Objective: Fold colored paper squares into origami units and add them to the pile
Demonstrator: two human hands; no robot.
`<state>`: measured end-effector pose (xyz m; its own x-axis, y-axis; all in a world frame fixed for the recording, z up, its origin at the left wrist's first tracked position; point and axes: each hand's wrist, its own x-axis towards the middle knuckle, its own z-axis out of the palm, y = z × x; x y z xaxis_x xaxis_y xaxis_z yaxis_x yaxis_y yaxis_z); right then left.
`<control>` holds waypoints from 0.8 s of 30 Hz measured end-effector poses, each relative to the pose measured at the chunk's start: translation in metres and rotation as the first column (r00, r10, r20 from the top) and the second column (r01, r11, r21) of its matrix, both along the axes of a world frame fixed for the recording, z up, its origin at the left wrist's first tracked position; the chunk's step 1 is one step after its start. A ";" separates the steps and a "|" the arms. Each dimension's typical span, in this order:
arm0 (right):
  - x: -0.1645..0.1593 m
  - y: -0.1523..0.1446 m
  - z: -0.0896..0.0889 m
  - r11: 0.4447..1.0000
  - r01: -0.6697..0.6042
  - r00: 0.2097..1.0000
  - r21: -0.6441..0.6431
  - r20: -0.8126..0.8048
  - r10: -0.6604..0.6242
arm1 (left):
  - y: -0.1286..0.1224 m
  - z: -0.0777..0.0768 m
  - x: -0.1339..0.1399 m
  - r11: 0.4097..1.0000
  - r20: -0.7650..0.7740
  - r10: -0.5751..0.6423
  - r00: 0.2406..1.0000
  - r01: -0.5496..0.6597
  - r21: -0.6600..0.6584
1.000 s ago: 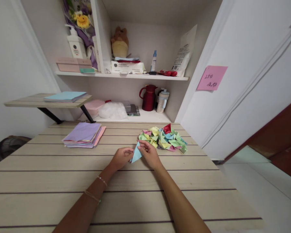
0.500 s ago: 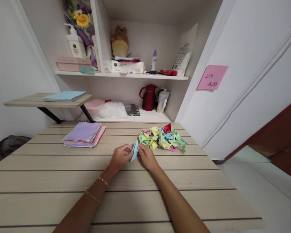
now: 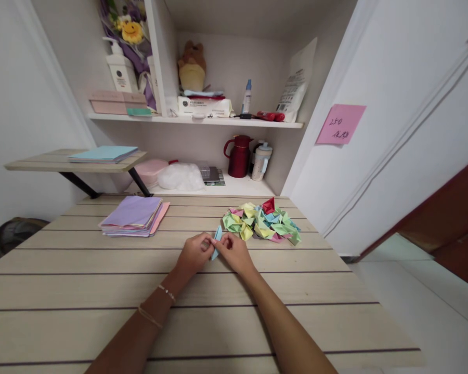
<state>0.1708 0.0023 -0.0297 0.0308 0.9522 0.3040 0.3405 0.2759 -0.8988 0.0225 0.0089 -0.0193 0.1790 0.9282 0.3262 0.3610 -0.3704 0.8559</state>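
A small folded piece of light blue paper (image 3: 218, 235) is held between my two hands above the slatted table (image 3: 203, 322). My left hand (image 3: 195, 251) pinches its left side with thumb and fingers. From the right, my right hand (image 3: 236, 251) grips it too, its thumb lying across the paper close to the left fingertips. Part of the paper is hidden behind the fingers. Just beyond my right hand lies a heap of folded paper boats (image 3: 263, 221) in green, yellow, pink, blue and red.
A stack of coloured paper sheets (image 3: 134, 215), purple on top, lies at the left. Behind it stands a small raised shelf (image 3: 54, 162) bearing blue paper (image 3: 105, 154). At the back, the cabinet holds a red jug (image 3: 239, 157) and a tumbler (image 3: 261, 162).
My right thumb has moved left across the blue paper, towards my left fingertips. The paper looks narrower from here. The heap and the stack stay where they were.
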 end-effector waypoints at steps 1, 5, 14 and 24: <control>-0.001 0.000 0.000 1.000 0.008 1.000 -0.005 0.004 -0.008 | 0.000 0.000 0.000 1.000 0.008 -0.009 1.000 0.009 -0.011; 0.000 0.001 -0.002 1.000 0.009 1.000 -0.023 0.021 -0.009 | -0.001 -0.002 0.001 1.000 0.004 -0.003 1.000 0.003 -0.025; -0.001 0.000 0.000 0.999 -0.036 0.993 0.037 0.114 0.031 | 0.002 -0.006 0.002 1.000 0.048 0.006 0.999 -0.005 -0.025; -0.004 -0.006 0.003 0.992 0.018 0.923 0.129 0.380 -0.066 | 0.006 -0.014 0.000 0.988 0.083 -0.013 0.996 0.025 -0.150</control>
